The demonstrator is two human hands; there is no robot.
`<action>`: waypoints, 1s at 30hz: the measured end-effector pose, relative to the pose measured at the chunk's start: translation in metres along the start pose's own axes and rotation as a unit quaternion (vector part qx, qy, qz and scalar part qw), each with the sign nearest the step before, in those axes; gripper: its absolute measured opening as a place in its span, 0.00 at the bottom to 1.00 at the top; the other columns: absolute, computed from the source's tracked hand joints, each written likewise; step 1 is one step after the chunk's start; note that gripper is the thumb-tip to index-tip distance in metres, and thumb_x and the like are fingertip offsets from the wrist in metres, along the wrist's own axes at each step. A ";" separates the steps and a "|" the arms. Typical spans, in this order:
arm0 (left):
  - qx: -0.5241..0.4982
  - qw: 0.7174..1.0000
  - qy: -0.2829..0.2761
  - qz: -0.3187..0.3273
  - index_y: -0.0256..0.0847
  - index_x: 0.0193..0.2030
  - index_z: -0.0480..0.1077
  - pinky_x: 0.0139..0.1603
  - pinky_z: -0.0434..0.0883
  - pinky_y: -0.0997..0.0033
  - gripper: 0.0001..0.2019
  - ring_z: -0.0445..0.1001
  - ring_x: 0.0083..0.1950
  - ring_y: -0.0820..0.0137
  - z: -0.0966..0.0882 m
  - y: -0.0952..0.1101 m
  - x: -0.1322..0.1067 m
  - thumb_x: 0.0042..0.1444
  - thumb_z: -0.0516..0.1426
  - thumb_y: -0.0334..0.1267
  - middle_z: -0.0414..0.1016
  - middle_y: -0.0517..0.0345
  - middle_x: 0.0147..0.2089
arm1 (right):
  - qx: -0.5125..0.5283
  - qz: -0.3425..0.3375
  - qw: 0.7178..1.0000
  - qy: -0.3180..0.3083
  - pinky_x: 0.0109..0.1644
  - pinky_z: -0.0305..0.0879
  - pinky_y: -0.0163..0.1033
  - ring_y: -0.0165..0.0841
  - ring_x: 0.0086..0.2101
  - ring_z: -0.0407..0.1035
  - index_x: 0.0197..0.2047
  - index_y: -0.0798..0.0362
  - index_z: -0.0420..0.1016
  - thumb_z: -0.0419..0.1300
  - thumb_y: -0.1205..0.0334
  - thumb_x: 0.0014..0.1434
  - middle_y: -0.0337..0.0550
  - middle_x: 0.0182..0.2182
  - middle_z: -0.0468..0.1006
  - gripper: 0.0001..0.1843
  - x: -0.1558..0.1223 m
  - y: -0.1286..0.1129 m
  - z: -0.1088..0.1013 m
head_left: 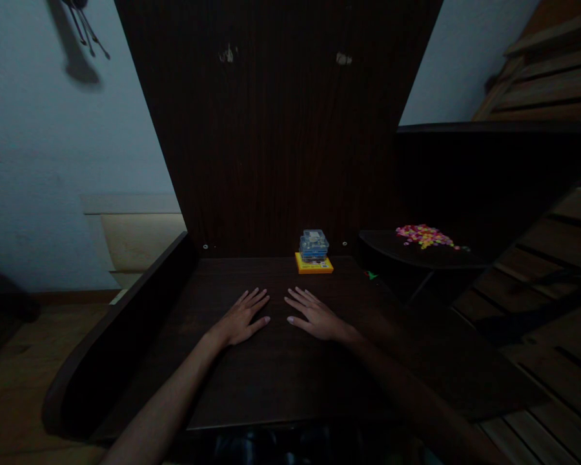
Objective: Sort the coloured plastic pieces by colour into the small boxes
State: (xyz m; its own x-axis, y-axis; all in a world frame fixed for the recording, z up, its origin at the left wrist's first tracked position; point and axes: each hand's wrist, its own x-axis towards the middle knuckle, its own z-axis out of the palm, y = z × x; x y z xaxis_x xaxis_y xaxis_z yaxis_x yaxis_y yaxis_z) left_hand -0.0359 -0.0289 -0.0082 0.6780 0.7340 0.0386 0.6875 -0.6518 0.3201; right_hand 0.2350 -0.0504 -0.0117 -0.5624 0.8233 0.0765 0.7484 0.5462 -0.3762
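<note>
My left hand (243, 317) lies flat on the dark wooden desktop (271, 381), palm down with its fingers spread. Facing it, a short gap away, my right hand (315, 315) rests flat in the same way, fingers apart. Neither hand holds anything. Beyond my right hand, near the back panel, a small stack of clear plastic boxes (314, 245) sits on a flat yellow box (314, 263). What the clear boxes contain is too small to make out.
A raised side board (121, 336) borders the desktop on the left. To the right, a curved shelf (382, 245) carries a pile of small pink and yellow pieces (426, 236). A little green object (371, 275) lies below that shelf. A tall dark panel (281, 142) stands behind.
</note>
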 end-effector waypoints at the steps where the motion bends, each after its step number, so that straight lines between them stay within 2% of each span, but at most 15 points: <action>1: 0.000 1.000 -0.001 -0.001 0.43 0.71 0.50 0.73 0.44 0.48 0.34 0.42 0.75 0.58 0.000 0.000 0.000 0.64 0.42 0.59 0.47 0.48 0.74 | -0.001 -0.001 1.000 0.000 0.72 0.38 0.53 0.42 0.69 0.40 0.70 0.51 0.55 0.45 0.39 0.66 0.48 0.70 0.48 0.37 0.000 0.000 0.000; 7: -0.001 1.000 0.015 0.009 0.45 0.71 0.51 0.73 0.44 0.48 0.33 0.42 0.75 0.58 0.003 -0.003 0.001 0.64 0.44 0.58 0.48 0.49 0.74 | 0.000 0.000 1.000 0.007 0.72 0.38 0.54 0.42 0.69 0.41 0.70 0.50 0.55 0.46 0.39 0.65 0.48 0.70 0.49 0.36 0.000 0.001 0.001; 14: 0.003 1.000 -0.002 -0.012 0.39 0.71 0.51 0.73 0.44 0.47 0.35 0.42 0.75 0.58 0.000 0.002 0.001 0.64 0.42 0.59 0.47 0.47 0.74 | 0.002 -0.003 1.000 0.007 0.71 0.38 0.54 0.42 0.69 0.40 0.70 0.49 0.55 0.46 0.39 0.65 0.48 0.70 0.49 0.36 0.001 0.002 0.001; 19: 0.003 1.000 0.010 -0.007 0.42 0.71 0.52 0.73 0.45 0.48 0.34 0.44 0.75 0.58 -0.002 0.003 0.000 0.64 0.43 0.59 0.48 0.48 0.73 | -0.010 -0.003 1.000 -0.013 0.72 0.38 0.54 0.42 0.69 0.39 0.70 0.53 0.54 0.44 0.38 0.66 0.50 0.70 0.47 0.38 0.001 0.000 -0.002; 24: 0.009 1.000 0.007 -0.017 0.41 0.71 0.52 0.73 0.45 0.48 0.33 0.44 0.75 0.58 -0.002 0.007 -0.001 0.64 0.43 0.58 0.49 0.47 0.73 | -0.010 -0.005 1.000 0.006 0.71 0.39 0.56 0.43 0.69 0.40 0.69 0.50 0.56 0.45 0.39 0.66 0.48 0.70 0.48 0.36 0.002 0.002 0.001; 27: 0.024 0.999 0.023 -0.018 0.40 0.70 0.53 0.73 0.47 0.49 0.32 0.46 0.75 0.59 -0.003 0.016 -0.007 0.65 0.43 0.55 0.51 0.48 0.73 | -0.018 -0.006 1.000 0.011 0.71 0.40 0.56 0.43 0.69 0.41 0.69 0.50 0.56 0.45 0.39 0.66 0.49 0.70 0.49 0.36 0.003 0.002 0.002; 30: 0.056 0.997 0.058 -0.005 0.43 0.69 0.55 0.72 0.51 0.51 0.30 0.50 0.74 0.59 -0.013 0.024 -0.030 0.65 0.45 0.54 0.54 0.50 0.72 | -0.025 -0.009 1.000 0.007 0.71 0.39 0.55 0.42 0.69 0.40 0.69 0.53 0.56 0.43 0.38 0.66 0.49 0.70 0.49 0.37 0.003 0.002 0.002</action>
State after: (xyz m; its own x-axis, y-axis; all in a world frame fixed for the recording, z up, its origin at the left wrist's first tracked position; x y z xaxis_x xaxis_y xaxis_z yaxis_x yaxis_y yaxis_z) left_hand -0.0436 -0.0642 0.0106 0.6412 0.7532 0.1467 0.7228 -0.6570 0.2143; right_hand 0.2340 -0.0475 -0.0140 -0.5719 0.8147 0.0958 0.7544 0.5682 -0.3287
